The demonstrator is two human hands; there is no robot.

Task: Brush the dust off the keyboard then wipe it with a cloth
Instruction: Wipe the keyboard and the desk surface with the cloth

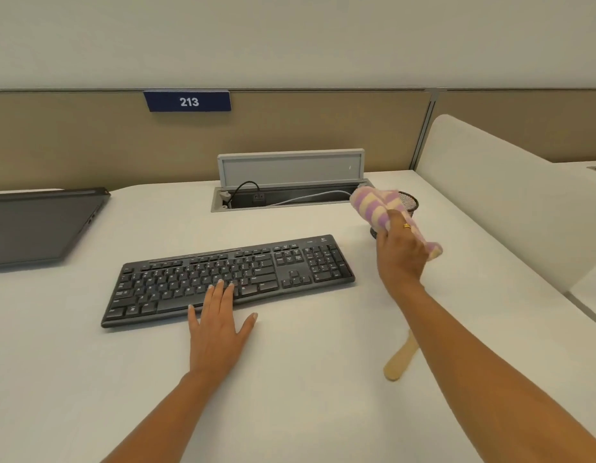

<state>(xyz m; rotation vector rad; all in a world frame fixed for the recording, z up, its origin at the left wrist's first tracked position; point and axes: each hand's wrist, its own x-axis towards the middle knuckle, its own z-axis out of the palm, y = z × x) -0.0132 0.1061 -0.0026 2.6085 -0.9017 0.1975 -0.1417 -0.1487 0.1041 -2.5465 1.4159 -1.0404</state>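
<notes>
A black keyboard [229, 279] lies on the white desk [89, 379], angled slightly. My left hand [219, 325] rests flat with straight fingers on the keyboard's front edge and lower keys. My right hand [401, 253] is raised to the right of the keyboard and grips a purple-and-cream striped cloth [376, 208], which sticks out above and to the right of the fist. A wooden brush handle [400, 360] lies on the desk under my right forearm; its head is hidden.
A black mesh cup [408, 202] stands behind the cloth. An open cable tray [289, 195] with plugs sits at the desk's back. A closed dark laptop [39, 225] lies at the left. A white divider [507, 202] borders the right side.
</notes>
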